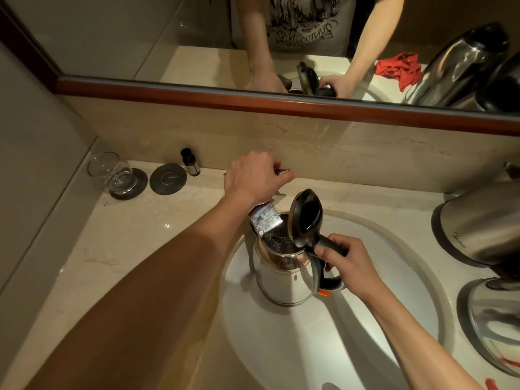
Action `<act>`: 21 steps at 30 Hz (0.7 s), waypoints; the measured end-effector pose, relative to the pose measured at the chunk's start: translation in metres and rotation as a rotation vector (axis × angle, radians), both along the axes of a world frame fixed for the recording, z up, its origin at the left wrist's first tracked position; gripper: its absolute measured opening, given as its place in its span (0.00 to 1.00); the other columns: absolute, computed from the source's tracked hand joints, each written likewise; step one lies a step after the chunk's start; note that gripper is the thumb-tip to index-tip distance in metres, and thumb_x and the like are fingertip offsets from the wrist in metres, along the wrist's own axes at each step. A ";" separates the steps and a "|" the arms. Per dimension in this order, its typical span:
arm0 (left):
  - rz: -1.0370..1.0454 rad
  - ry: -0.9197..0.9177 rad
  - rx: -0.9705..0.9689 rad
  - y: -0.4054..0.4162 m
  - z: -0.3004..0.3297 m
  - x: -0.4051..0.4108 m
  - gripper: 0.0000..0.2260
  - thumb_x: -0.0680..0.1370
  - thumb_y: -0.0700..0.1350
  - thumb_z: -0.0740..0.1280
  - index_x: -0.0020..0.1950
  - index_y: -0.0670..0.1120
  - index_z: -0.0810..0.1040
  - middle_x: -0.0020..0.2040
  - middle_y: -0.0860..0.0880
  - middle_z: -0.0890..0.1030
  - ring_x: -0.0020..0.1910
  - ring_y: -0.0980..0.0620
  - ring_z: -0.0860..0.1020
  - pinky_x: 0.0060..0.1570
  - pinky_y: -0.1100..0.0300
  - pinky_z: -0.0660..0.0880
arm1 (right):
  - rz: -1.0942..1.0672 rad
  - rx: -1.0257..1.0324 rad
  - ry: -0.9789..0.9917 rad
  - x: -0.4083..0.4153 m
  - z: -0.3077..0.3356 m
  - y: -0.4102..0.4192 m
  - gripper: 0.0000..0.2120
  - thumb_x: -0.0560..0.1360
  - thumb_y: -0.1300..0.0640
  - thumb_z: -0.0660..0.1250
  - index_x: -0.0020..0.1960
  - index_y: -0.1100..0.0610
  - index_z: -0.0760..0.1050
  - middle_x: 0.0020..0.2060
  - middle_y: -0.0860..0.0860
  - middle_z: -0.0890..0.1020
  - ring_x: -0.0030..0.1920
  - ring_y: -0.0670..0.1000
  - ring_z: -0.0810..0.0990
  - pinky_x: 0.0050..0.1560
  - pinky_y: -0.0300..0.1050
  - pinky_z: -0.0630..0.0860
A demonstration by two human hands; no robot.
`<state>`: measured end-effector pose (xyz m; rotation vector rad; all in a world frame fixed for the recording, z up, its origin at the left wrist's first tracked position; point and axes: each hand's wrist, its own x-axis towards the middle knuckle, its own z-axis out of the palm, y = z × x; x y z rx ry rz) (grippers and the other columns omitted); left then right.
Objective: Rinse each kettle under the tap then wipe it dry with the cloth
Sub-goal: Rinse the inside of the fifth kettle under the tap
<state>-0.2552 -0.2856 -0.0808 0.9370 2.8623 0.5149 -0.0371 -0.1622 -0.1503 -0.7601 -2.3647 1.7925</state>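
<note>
A steel kettle (284,277) stands upright in the white sink (388,249), its black lid (305,218) flipped open. My right hand (344,258) grips its black handle. The flat chrome tap spout (266,222) reaches over the kettle's mouth, and water shows inside the kettle. My left hand (254,177) is curled over the tap lever behind the spout. A second steel kettle (484,226) lies tilted on the counter at the right, and a third (495,322) sits in front of it. The red cloth (399,69) shows only as a reflection in the mirror.
A drinking glass (112,174) on a dark coaster, a second coaster (168,179) and a small dark bottle (190,162) stand at the back left of the marble counter (135,235). A wood-framed mirror (281,102) runs along the wall.
</note>
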 end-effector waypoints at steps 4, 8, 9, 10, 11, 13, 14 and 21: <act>0.010 -0.003 0.001 0.000 0.001 0.001 0.21 0.75 0.66 0.63 0.39 0.50 0.81 0.31 0.51 0.78 0.34 0.49 0.78 0.33 0.59 0.68 | 0.002 -0.018 -0.002 -0.001 -0.001 0.001 0.29 0.64 0.40 0.71 0.38 0.70 0.76 0.31 0.64 0.80 0.32 0.55 0.78 0.41 0.54 0.75; 0.014 -0.007 -0.005 0.000 0.001 0.000 0.21 0.75 0.66 0.63 0.38 0.50 0.80 0.30 0.52 0.78 0.33 0.50 0.77 0.33 0.59 0.69 | -0.001 -0.023 -0.002 -0.001 -0.002 0.001 0.29 0.63 0.41 0.71 0.38 0.70 0.75 0.30 0.64 0.79 0.32 0.55 0.77 0.41 0.52 0.73; 0.014 -0.008 -0.003 0.000 0.001 0.000 0.21 0.75 0.66 0.64 0.38 0.50 0.80 0.30 0.52 0.77 0.34 0.50 0.77 0.33 0.59 0.69 | -0.002 -0.024 -0.002 -0.001 -0.002 0.001 0.29 0.63 0.40 0.71 0.38 0.70 0.75 0.30 0.64 0.79 0.32 0.55 0.77 0.41 0.52 0.73; 0.014 -0.008 -0.002 0.001 0.002 0.001 0.20 0.75 0.66 0.64 0.38 0.50 0.80 0.30 0.53 0.77 0.34 0.50 0.77 0.33 0.59 0.68 | -0.002 -0.027 0.000 0.000 -0.002 0.001 0.29 0.63 0.40 0.71 0.38 0.70 0.75 0.30 0.64 0.79 0.32 0.54 0.77 0.41 0.52 0.73; 0.013 -0.008 -0.001 0.001 0.002 0.001 0.20 0.75 0.66 0.64 0.38 0.51 0.80 0.30 0.53 0.77 0.34 0.50 0.77 0.33 0.59 0.68 | -0.003 -0.030 0.002 0.000 -0.003 0.001 0.30 0.63 0.40 0.71 0.38 0.70 0.75 0.30 0.64 0.79 0.31 0.54 0.77 0.41 0.52 0.73; 0.012 -0.009 -0.003 0.001 0.002 0.001 0.19 0.75 0.66 0.64 0.39 0.51 0.81 0.30 0.53 0.77 0.34 0.51 0.77 0.34 0.59 0.68 | -0.003 -0.033 0.006 0.001 -0.003 0.002 0.30 0.63 0.40 0.71 0.38 0.71 0.75 0.30 0.65 0.79 0.31 0.54 0.77 0.40 0.52 0.73; 0.011 -0.009 -0.004 0.001 0.002 0.002 0.19 0.75 0.66 0.64 0.40 0.51 0.81 0.30 0.53 0.77 0.34 0.51 0.77 0.35 0.59 0.69 | -0.002 -0.032 0.007 0.001 -0.003 0.002 0.30 0.63 0.40 0.71 0.38 0.71 0.75 0.30 0.65 0.79 0.31 0.54 0.77 0.40 0.52 0.73; -0.021 0.001 -0.023 0.001 0.002 0.001 0.18 0.75 0.65 0.62 0.39 0.52 0.77 0.32 0.52 0.77 0.36 0.48 0.77 0.37 0.57 0.68 | 0.009 -0.023 0.004 -0.001 -0.004 0.003 0.28 0.63 0.40 0.71 0.37 0.69 0.75 0.30 0.64 0.79 0.32 0.55 0.77 0.41 0.51 0.73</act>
